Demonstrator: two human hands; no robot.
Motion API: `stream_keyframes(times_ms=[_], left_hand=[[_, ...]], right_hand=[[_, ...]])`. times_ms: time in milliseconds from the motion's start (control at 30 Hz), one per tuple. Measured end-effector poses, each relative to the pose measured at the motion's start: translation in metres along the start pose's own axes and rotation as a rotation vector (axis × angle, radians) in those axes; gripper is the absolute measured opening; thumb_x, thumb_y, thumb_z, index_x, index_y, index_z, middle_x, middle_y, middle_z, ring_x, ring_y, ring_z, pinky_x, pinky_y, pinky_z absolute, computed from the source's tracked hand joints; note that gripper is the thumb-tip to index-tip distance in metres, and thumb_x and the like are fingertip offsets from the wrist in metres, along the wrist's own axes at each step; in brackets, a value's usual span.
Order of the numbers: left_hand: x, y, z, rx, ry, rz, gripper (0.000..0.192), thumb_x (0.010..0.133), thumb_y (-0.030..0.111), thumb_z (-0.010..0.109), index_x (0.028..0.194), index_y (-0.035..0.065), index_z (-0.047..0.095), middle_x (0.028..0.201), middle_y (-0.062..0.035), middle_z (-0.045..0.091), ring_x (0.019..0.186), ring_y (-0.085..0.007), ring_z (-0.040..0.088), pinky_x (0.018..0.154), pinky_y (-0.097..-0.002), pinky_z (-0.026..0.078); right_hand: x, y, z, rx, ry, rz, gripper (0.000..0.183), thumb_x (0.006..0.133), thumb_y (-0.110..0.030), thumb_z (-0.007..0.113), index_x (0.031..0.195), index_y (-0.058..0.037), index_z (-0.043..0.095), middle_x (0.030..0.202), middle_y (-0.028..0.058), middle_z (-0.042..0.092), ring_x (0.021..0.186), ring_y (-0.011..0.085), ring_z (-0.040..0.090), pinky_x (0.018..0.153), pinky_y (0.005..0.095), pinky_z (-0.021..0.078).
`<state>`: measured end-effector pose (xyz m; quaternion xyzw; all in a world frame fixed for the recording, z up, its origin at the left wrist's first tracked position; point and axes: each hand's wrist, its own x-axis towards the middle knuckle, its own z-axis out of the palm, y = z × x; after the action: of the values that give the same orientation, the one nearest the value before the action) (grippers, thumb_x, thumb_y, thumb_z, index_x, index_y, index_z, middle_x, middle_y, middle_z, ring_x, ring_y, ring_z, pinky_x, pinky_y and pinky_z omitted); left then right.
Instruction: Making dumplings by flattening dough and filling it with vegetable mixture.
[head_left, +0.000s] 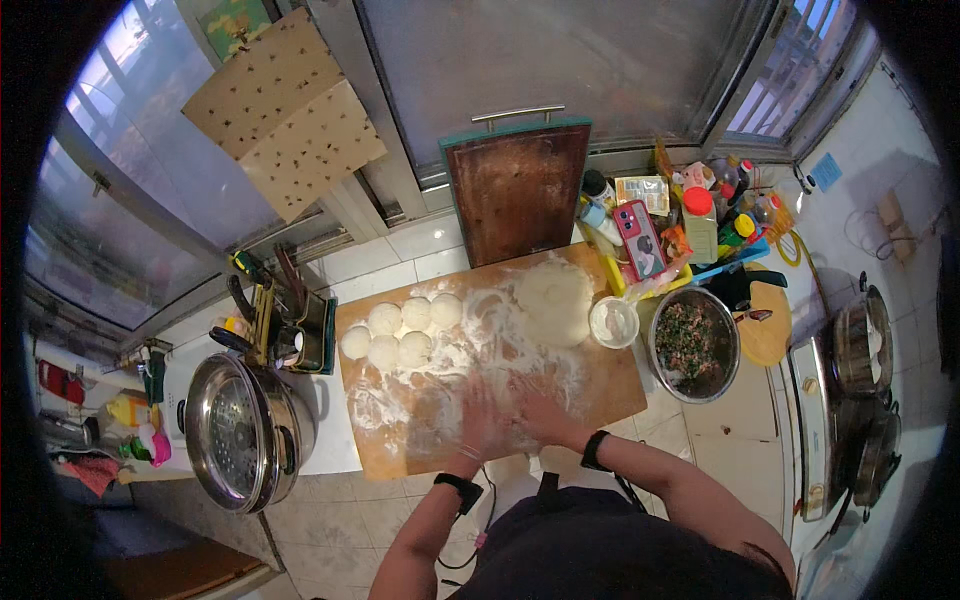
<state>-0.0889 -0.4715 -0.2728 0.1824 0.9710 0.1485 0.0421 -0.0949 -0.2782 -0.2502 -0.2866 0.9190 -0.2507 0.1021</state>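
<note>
Both hands reach over the near middle of a floured wooden board. My left hand is blurred and lies palm down, low over the board. Close to its right is my right hand, with fingers stretched out over the flour. I see nothing gripped in either; what lies under the palms is hidden. Several round dough pieces sit in two rows at the board's far left. A wide flat sheet of dough covers the far right. Beside it, at the board's right edge, stands a small white bowl of flour.
Right of the board is a steel bowl of minced filling. Behind it, a yellow basket holds bottles and a phone. A dark cutting board leans at the back. Left stand a knife rack and a steel steamer.
</note>
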Motion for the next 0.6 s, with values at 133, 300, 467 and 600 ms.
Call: stream_keyframes(times_ms=[133, 300, 467, 600], left_hand=[[-0.006, 0.018, -0.026, -0.172, -0.069, -0.024, 0.081, 0.094, 0.047, 0.041, 0.148, -0.007, 0.014, 0.155, -0.0276, 0.011, 0.145, -0.0402, 0.009, 0.117, -0.0501, 0.008], [-0.011, 0.021, -0.029, -0.171, -0.047, 0.031, 0.084, 0.092, 0.052, 0.041, 0.145, -0.0106, 0.021, 0.152, -0.0305, 0.017, 0.144, -0.0414, 0.012, 0.117, -0.0503, 0.009], [-0.032, 0.024, -0.016, -0.148, -0.039, 0.008, 0.085, 0.092, 0.047, 0.047, 0.145, -0.012, 0.016, 0.153, -0.0302, 0.013, 0.145, -0.0395, 0.009, 0.118, -0.0485, 0.01], [-0.033, 0.015, -0.01, -0.177, -0.023, -0.038, 0.083, 0.089, 0.038, 0.055, 0.144, -0.0132, 0.019, 0.152, -0.0316, 0.016, 0.144, -0.0413, 0.013, 0.118, -0.0468, 0.012]], right_hand=[[0.014, 0.002, 0.005, 0.043, 0.004, -0.031, 0.073, 0.092, -0.033, 0.05, 0.149, 0.0003, 0.02, 0.156, 0.0216, 0.017, 0.144, 0.0354, 0.017, 0.116, 0.0499, 0.0125], [0.012, -0.005, -0.014, 0.087, -0.002, -0.029, 0.072, 0.091, -0.032, 0.054, 0.149, -0.0031, 0.023, 0.155, 0.0176, 0.021, 0.144, 0.0351, 0.016, 0.117, 0.0505, 0.0122], [-0.003, -0.001, -0.01, -0.009, -0.044, -0.077, 0.067, 0.095, -0.039, 0.048, 0.148, -0.0027, 0.028, 0.156, 0.0144, 0.023, 0.144, 0.0332, 0.018, 0.117, 0.0511, 0.0115], [-0.005, -0.015, -0.02, -0.131, -0.124, -0.089, 0.073, 0.091, -0.04, 0.052, 0.146, 0.0001, 0.028, 0.154, 0.0189, 0.023, 0.141, 0.0357, 0.025, 0.113, 0.0553, 0.0168]])
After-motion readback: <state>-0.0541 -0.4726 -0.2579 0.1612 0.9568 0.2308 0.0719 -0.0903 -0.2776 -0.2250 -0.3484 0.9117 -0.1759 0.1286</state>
